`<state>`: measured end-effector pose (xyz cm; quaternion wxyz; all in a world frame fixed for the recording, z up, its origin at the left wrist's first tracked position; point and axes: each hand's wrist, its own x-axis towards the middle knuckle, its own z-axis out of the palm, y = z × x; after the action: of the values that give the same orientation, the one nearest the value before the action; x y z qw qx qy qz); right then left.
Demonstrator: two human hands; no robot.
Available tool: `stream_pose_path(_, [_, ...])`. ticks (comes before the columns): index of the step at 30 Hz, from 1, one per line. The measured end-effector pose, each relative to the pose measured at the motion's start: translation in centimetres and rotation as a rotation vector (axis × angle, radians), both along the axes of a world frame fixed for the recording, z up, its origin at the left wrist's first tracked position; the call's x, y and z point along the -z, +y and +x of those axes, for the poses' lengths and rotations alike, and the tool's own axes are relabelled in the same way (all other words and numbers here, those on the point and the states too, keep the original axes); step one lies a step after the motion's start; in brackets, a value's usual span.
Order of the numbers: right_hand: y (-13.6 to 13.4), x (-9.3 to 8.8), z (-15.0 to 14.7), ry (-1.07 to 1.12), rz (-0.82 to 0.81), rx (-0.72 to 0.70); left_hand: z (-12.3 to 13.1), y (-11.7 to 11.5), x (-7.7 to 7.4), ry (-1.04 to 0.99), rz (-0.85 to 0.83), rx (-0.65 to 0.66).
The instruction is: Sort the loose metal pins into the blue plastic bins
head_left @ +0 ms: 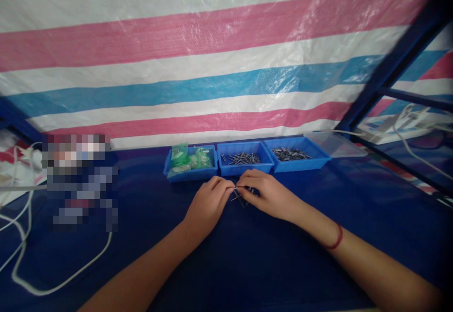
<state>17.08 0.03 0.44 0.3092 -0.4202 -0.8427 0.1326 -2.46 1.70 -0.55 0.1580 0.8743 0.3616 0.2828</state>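
Note:
My left hand and my right hand meet fingertip to fingertip over the dark blue tabletop. Both are closed in a pinch on a small, thin metal piece, mostly covered by the fingers. Several loose thin metal rods lie on the table below the fingertips, partly hidden by my right hand. Just behind the hands stands a blue bin of long, thin metal rods. To its right, another blue bin holds shorter, darker metal pieces. On the left, a third blue bin contains green plastic bags.
White cables curl over the table's left side, near a blurred-out patch. A clear plastic lid or sheet lies behind the right bin. Striped plastic sheeting hangs at the back, with a dark blue metal frame on the right.

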Motion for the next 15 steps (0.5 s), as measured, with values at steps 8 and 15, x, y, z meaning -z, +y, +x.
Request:
stream_pose_path(8, [-0.03,0.01,-0.54,0.248,-0.155,-0.008,0.56,-0.02,0.32,-0.494,-0.294,-0.079])
stream_pose_path(15, [-0.05,0.15,-0.58,0.318,-0.275,-0.026,0.32,0.14,0.64,-0.471,-0.336,-0.066])
